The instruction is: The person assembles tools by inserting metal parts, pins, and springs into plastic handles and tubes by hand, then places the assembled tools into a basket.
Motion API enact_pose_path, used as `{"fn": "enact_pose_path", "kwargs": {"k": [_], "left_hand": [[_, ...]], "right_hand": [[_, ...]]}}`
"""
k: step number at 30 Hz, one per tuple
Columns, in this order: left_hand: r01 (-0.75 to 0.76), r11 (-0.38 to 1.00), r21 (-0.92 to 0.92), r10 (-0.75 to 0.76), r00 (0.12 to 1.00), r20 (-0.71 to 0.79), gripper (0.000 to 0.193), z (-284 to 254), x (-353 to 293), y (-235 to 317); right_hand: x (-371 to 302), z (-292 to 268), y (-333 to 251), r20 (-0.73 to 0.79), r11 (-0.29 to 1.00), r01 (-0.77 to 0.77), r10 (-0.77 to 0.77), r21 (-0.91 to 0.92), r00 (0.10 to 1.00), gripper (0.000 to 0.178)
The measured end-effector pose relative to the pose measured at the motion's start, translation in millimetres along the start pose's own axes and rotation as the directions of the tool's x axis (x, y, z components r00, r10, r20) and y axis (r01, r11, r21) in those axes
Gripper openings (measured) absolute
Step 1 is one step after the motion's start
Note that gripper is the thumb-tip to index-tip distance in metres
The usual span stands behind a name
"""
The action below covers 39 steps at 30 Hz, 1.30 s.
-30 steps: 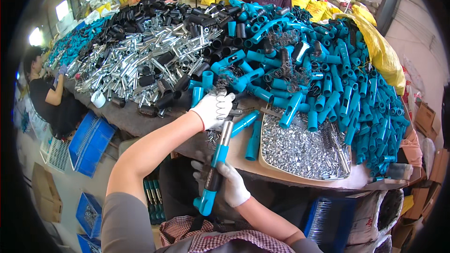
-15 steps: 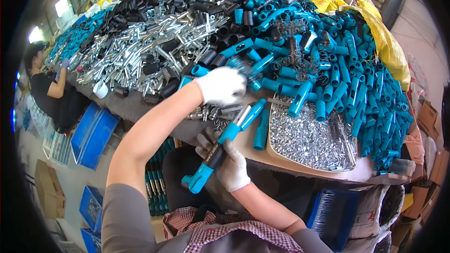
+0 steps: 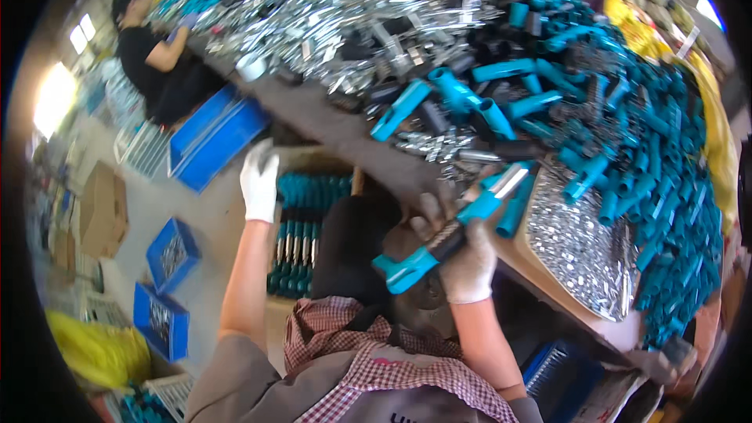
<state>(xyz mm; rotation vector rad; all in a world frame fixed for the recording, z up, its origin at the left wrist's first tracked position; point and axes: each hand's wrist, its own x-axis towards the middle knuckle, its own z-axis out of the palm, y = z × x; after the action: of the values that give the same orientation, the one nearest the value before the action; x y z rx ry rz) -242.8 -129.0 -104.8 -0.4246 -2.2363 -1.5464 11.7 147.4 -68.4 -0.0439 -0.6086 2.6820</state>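
Note:
My right hand (image 3: pixel 470 262), in a whitish glove with greyed fingers, is wrapped round a teal and black tube-shaped tool body (image 3: pixel 409 269) with a silver metal piece near its upper end. The tool slants from lower left to upper right, in front of the table edge. My left hand (image 3: pixel 260 188), also gloved, is at the upper left corner of a cardboard box (image 3: pixel 309 158). Its slightly blurred fingers do not show whether they grip the rim. Inside the box, similar teal, black and silver tools (image 3: pixel 298 243) lie side by side in rows.
Piles of teal housings (image 3: pixel 666 188), black sleeves and silver metal parts (image 3: pixel 313 23) cover the table. A tray of small metal pieces (image 3: pixel 576 243) sits at its right front. Blue crates (image 3: pixel 215 141) stand at left, near a seated co-worker (image 3: pixel 149 47). Another person is at the far side.
My left hand has left the table pile and come down left to the box. My right hand still holds the tool. The view has swung left, showing more of the box and floor.

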Motion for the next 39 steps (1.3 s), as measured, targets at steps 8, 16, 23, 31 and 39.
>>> {"fn": "enact_pose_path", "kwargs": {"k": [8, 16, 23, 31, 39], "left_hand": [[0.566, 0.677, 0.47, -0.626, 0.779, -0.036, 0.048, -57, -161, -169], [0.356, 0.56, 0.749, -0.7, 0.687, 0.197, 0.06, 26, -102, -267], [0.188, 0.378, 0.907, -0.785, 0.584, 0.207, 0.086, 36, -83, -388], [0.322, 0.563, 0.761, -0.826, 0.228, 0.515, 0.07, 91, -82, -342], [0.697, 0.717, -0.015, -0.634, 0.662, 0.4, 0.045, 50, -40, -153]], "right_hand": [[4, 9, -32, -0.081, 0.909, -0.105, 0.079, -0.404, 0.994, 0.069], [6, 22, -55, -0.276, 0.824, -0.22, 0.081, -0.521, 0.958, 0.058], [16, 28, -54, -0.319, 0.851, -0.389, 0.282, -0.353, 0.905, 0.061], [16, 27, -56, -0.301, 0.841, -0.366, 0.257, -0.399, 0.918, 0.057], [2, 13, -57, -0.225, 0.818, -0.309, 0.225, -0.485, 0.948, 0.063]]}}
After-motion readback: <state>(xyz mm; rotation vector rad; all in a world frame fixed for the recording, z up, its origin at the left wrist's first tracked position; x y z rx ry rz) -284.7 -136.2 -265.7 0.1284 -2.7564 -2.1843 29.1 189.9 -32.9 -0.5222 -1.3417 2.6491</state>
